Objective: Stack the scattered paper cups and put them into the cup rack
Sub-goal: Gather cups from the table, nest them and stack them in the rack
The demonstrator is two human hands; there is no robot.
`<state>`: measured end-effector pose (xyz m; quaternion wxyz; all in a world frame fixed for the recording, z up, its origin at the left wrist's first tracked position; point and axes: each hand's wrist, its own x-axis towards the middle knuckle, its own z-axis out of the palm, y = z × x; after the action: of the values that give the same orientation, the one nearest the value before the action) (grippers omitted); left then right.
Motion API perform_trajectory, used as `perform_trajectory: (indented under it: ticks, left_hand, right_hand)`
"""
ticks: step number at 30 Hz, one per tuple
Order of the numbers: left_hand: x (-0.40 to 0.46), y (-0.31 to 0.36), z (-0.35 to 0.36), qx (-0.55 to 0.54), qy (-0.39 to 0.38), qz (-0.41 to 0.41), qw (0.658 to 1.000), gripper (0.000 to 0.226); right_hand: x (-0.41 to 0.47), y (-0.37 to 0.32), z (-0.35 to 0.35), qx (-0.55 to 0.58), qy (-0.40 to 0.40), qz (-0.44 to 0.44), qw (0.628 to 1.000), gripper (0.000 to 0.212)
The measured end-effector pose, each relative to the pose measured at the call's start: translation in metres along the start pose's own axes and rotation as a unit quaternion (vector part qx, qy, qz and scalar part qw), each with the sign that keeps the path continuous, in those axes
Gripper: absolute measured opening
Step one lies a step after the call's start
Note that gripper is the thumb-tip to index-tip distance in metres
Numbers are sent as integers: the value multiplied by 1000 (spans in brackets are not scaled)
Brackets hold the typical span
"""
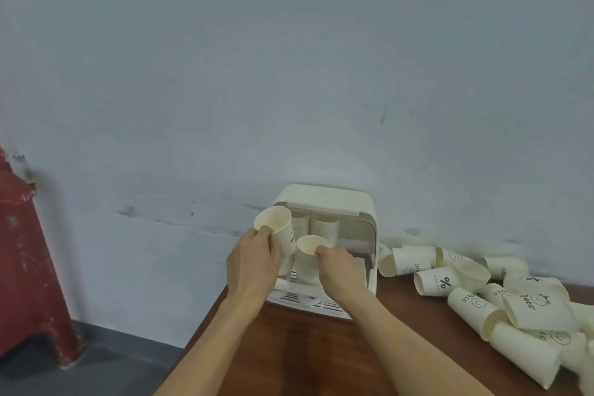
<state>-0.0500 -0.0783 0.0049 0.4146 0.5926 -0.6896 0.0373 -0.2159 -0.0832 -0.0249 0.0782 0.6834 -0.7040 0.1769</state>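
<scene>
Left hand: your left hand [254,255] grips a paper cup [279,230] near its rim, fingers curled round it. The cup is tilted, its open mouth turned up and toward you, at the left front corner of the cup rack.
Right hand: your right hand [337,267] pinches the rim of a second cup [308,259], which stands upright, mouth up, on the slatted tray at the front of the rack.
Cup rack: the white cup rack [324,198] sits on the tabletop against the far wall, its front open toward you. Stacks of cups [324,230] stand inside, behind the two cups you hold.
Scattered cups: a heap of loose paper cups [482,296] lies on its sides to the right of the rack, spreading toward the near right edge. Several carry dark printed marks.
Tabletop: the dark wooden tabletop [305,354] carries the rack and the heap.
Surroundings: a pale grey wall [289,74] fills the far side. A red object [29,267] stands on the floor at far left.
</scene>
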Motion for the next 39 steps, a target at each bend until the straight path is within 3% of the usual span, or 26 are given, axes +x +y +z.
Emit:
perform_trajectory:
  ticks: [6,13,19,25,32,39]
  left_hand:
    - [16,2,14,1,13,7,1000,24]
    - [15,-6,45,30,-23,-2,999,25]
    - [7,-18,57,97,-132,-17,986,29]
    - [2,-22,57,122,-258,-18,958,62]
    - [-23,-9,46,144,-276,6,950,78]
    - [-62,26,37,85,-276,52,956,75]
  right_hand:
    - [-6,2,10,-4,-21,-16,1000,26]
    - [-16,-4,16,-5,-29,-16,999,55]
    - [-17,-5,15,-12,-54,-11,998,72]
    - [-20,-8,14,2,-81,-2,997,83]
    - [-37,-3,-2,65,-31,13,997,81]
    - [-66,24,-37,66,-3,39,997,59]
